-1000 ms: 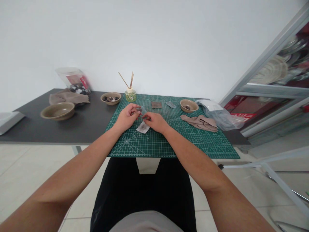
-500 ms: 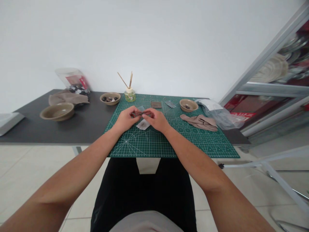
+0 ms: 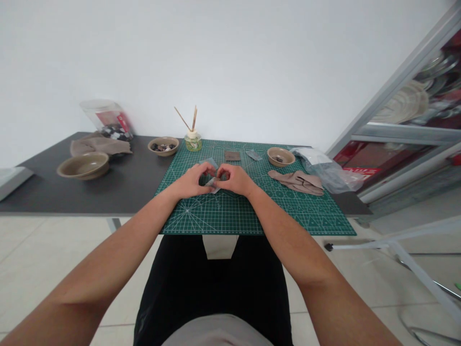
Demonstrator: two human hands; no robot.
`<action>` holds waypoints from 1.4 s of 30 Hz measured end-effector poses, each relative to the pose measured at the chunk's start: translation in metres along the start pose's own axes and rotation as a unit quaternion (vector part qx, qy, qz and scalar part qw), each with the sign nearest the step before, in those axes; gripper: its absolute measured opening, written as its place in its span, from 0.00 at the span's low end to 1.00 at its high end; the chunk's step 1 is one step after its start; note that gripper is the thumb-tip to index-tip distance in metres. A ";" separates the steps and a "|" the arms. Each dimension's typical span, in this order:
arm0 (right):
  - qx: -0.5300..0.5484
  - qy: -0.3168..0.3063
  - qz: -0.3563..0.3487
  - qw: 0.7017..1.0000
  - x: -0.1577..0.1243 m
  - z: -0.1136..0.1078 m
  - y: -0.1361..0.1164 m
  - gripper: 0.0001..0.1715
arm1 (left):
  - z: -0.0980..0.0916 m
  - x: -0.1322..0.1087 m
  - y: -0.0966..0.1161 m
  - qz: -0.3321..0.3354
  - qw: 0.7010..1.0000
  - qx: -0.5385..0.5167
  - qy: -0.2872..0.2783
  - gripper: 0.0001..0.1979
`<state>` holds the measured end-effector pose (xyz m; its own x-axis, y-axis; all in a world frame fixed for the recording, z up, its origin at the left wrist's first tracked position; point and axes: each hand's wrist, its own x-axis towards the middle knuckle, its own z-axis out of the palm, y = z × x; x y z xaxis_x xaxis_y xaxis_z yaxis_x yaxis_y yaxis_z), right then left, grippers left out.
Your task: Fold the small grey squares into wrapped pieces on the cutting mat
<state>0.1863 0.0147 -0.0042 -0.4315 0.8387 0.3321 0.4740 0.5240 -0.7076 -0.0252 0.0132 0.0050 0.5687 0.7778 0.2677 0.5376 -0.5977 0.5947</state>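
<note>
Over the green cutting mat, my left hand curls its thumb and fingers around the edge of a small whitish paper-like piece. Close against it, my right hand has its thumb and fingertips pinched together at the same piece. Something small and brownish shows at the right fingertips, too hidden to name. A bluish clear sheet lies just beyond the left fingers. Farther back are a flat brown square and a small clear packet.
To the right lie a bowl with a few dark bits, a brown cloth and a plastic bag. At left are a bowl of stones, another bowl, a cloth, a jar and a reed diffuser.
Both hands have come down slightly toward the mat. The whitish piece, which lay exposed below them, is now between the fingers and partly covered. The dark thing pinched between both hands is mostly hidden.
</note>
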 end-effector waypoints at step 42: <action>-0.109 -0.033 0.030 0.993 0.004 0.004 0.000 0.08 | 0.008 0.005 -0.006 -0.074 0.980 0.179 -0.038 0.15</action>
<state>0.1815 0.0175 -0.0052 -0.4440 0.8614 0.2467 0.6519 0.4995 -0.5706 -0.0201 0.0193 -0.0034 0.5060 0.8522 0.1330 0.7935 -0.5204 0.3155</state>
